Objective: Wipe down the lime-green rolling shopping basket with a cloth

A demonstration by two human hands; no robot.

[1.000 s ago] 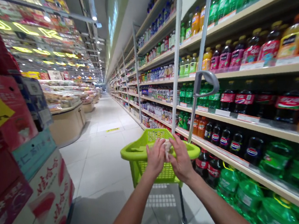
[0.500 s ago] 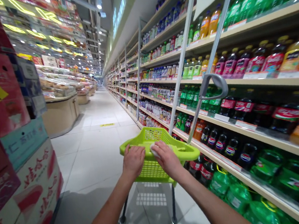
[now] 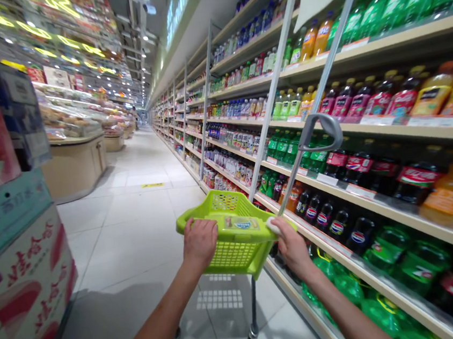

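Observation:
A lime-green shopping cart (image 3: 236, 257) with a perforated basket stands in front of me, a label in the middle of its handle bar. My left hand (image 3: 200, 242) wraps over the left part of the bar. At the bar's right end, my right hand (image 3: 291, 243) is closed on a white wipe (image 3: 273, 226), pressing it against the green plastic. Only part of the wipe shows between the fingers; whether it is paper or fabric I cannot tell.
Long shelves of drink bottles (image 3: 356, 166) run along the right, close to the cart. A slanted metal pole with a grey loop handle (image 3: 319, 131) crosses them. Stacked cartons (image 3: 22, 266) rise at the left; beyond stands a rounded display counter (image 3: 74, 166). Tiled floor (image 3: 138, 216) stretches ahead.
My right hand has slid the wipe rightward from the middle of the handle bar to its right end, uncovering the label. My left hand stays on the bar. The view has shifted slightly.

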